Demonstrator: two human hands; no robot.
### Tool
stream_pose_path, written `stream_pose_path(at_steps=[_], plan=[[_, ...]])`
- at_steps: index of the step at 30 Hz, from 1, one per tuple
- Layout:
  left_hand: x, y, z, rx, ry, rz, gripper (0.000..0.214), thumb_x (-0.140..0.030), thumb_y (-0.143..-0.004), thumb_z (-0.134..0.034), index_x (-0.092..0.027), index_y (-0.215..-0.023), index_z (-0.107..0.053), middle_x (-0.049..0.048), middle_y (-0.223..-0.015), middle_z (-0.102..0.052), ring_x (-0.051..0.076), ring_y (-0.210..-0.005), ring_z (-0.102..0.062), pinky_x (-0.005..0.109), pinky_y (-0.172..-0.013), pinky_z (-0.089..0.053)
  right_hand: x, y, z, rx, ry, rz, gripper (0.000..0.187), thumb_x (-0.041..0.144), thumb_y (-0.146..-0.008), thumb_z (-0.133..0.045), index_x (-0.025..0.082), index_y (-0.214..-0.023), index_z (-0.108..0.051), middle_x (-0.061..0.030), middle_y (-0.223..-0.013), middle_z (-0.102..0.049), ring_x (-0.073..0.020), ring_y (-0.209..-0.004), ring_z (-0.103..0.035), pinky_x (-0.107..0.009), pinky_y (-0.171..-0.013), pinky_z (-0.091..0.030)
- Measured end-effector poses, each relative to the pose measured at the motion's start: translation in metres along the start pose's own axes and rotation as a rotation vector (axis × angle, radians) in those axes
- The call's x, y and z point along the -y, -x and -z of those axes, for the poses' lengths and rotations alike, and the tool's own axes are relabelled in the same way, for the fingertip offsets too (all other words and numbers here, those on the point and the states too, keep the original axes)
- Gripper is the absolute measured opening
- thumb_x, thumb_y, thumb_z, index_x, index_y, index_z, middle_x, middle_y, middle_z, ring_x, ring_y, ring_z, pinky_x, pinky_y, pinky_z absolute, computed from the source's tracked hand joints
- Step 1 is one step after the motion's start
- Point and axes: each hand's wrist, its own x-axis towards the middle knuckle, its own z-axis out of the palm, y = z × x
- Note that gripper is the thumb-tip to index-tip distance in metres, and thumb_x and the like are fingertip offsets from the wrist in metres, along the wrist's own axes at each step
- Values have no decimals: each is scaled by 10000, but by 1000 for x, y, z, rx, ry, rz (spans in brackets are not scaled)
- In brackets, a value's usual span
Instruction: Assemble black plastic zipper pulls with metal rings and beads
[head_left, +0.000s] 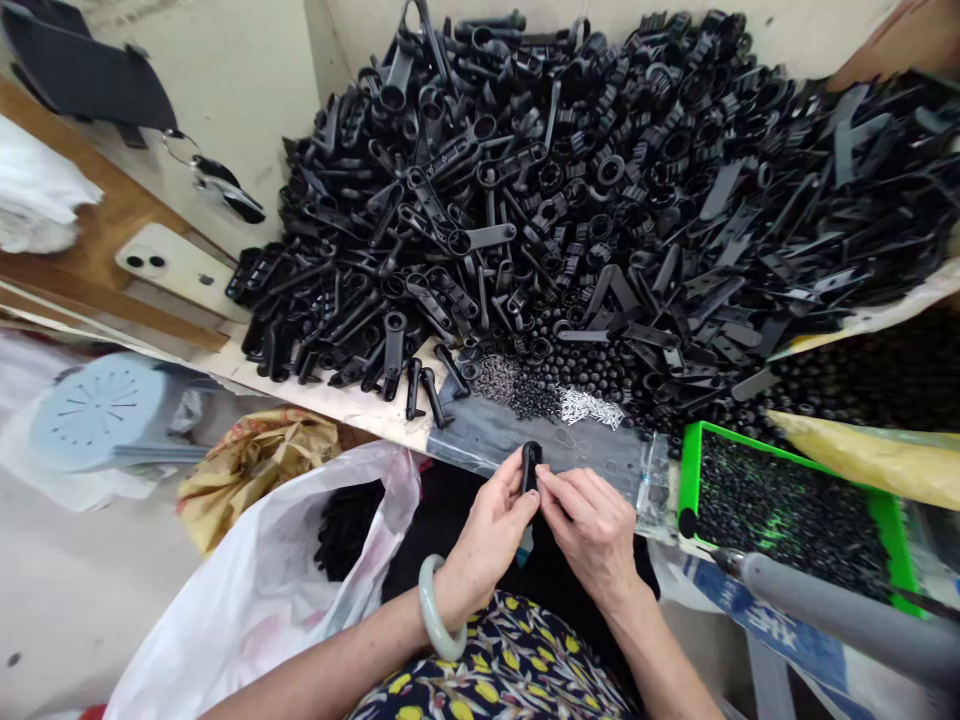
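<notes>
My left hand (487, 522), with a pale green bangle (435, 610) at the wrist, is closed around a black plastic lever (531, 462) held upright. My right hand (589, 520) is pinched, its fingertips against the lever's right side near the top. Whatever those fingertips may hold is hidden. Beyond both hands, a grey work strip (495, 430) lies along the bench edge. At its far side sit small brown-grey parts (496, 380), tiny black parts (534, 392) and silver pins (591, 408). Several finished-looking black levers (429, 392) lie left of the strip.
A large heap of black plastic parts (517, 170) covers the bench. On the right are a green tray (690, 480) of small black pieces and a grey cylindrical tool (825, 595). A white plastic bag (262, 570), a blue stool (101, 410) and a phone (176, 265) are left.
</notes>
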Motion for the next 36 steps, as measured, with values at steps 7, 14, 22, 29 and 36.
stream_pose_path(at_steps=[7, 14, 22, 29, 36], plan=[[6, 0, 3, 16, -21, -16, 589, -210, -924, -656, -226, -1503, -547, 105, -1583, -549, 276, -1491, -478, 445, -1282, -314, 1, 4, -2, -17, -41, -5, 204, 71, -979, -658, 145, -1160, -716, -50, -854, -738, -162, -749, -647, -303, -725, -493], [7, -1, 3, 37, -20, -43, 544, -203, -920, -638, -225, -1460, -588, 111, -1521, -609, 304, -1467, -509, 492, -1279, -320, -1, 3, 0, -11, -72, -1, 201, 60, -967, -672, 159, -1137, -710, -45, -873, -742, -160, -757, -645, -301, -736, -504], [10, -4, 6, 43, -29, -60, 572, -217, -925, -638, -222, -1492, -559, 105, -1570, -563, 302, -1496, -473, 485, -1292, -304, -1, -5, 5, 46, -56, -34, 134, 113, -982, -674, 162, -1098, -721, -46, -872, -719, -169, -768, -616, -301, -757, -487], [17, -10, 17, 48, -321, -100, 641, -227, -969, -560, -207, -1595, -421, 108, -1646, -468, 274, -1537, -416, 470, -1306, -291, -4, -16, 9, 146, 72, 27, 94, 175, -1029, -621, 167, -1006, -712, -32, -825, -678, -167, -767, -591, -291, -732, -437], [17, -10, 25, 85, -696, -168, 700, -221, -991, -472, -146, -1656, -268, 149, -1720, -313, 282, -1593, -304, 492, -1328, -231, -8, -31, 7, 268, 230, 212, 183, 114, -1021, -561, 167, -866, -641, -26, -762, -567, -189, -745, -534, -312, -636, -374]])
